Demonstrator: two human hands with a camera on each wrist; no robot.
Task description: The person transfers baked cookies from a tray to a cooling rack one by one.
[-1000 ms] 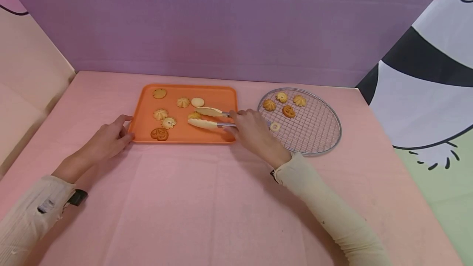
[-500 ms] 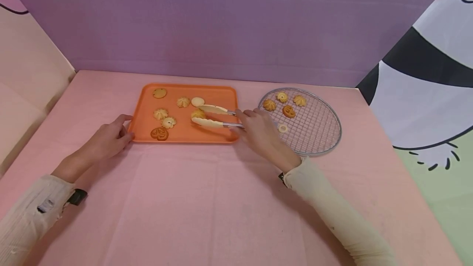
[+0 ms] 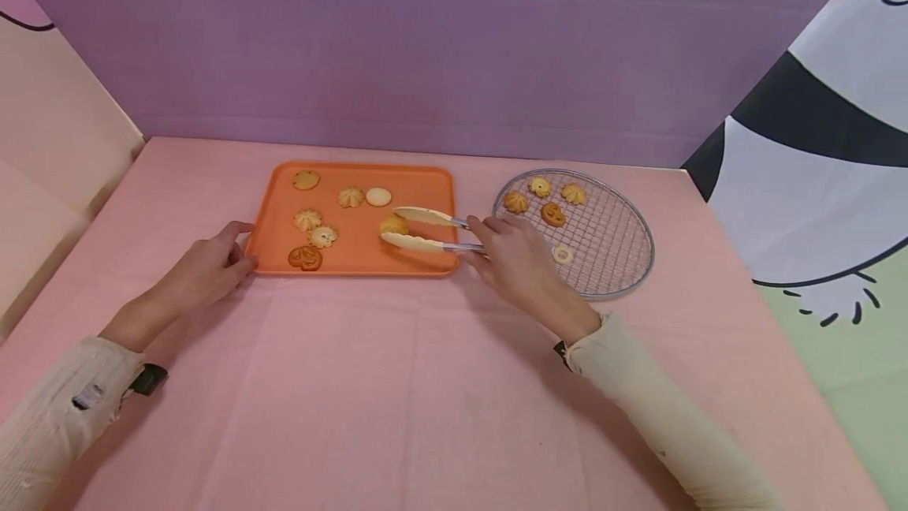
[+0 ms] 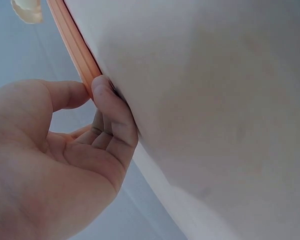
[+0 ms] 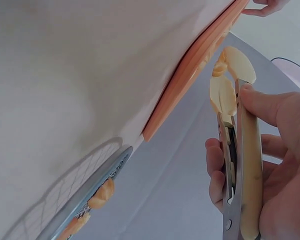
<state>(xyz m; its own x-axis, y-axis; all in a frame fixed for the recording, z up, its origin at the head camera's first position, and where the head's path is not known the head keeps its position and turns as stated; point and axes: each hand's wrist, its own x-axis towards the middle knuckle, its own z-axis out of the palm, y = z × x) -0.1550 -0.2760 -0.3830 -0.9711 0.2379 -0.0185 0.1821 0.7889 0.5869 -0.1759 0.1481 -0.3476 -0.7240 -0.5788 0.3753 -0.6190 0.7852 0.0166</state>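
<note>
My left hand [image 3: 207, 270] pinches the left front corner area of an orange tray [image 3: 355, 259]; the left wrist view has thumb and index finger on its rim [image 4: 76, 47]. With my right hand [image 3: 523, 268] I hold metal tongs [image 3: 426, 216] with cream scalloped tips. Between those tips sits a golden piped cookie [image 3: 393, 225], over the tray's right half; the right wrist view shows the cookie [image 5: 219, 67] gripped clear of the tray. The tongs' cream end ring [image 3: 563, 255] sticks out behind my hand, over the wire rack [image 3: 610, 251].
Several cookies lie on the tray: a round pale one [image 3: 378, 196], piped ones [image 3: 351, 197], a dotted disc [image 3: 306, 180] and pretzel-shaped ones [image 3: 305, 258]. The round rack, right of the tray, bears piped cookies [image 3: 574, 194] and a pretzel-shaped one [image 3: 552, 214]. A purple wall [image 3: 454, 61] stands behind.
My right hand has moved right, and the tongs have drawn the golden cookie rightward with them, up off the tray. My left hand has stayed at the tray's edge.
</note>
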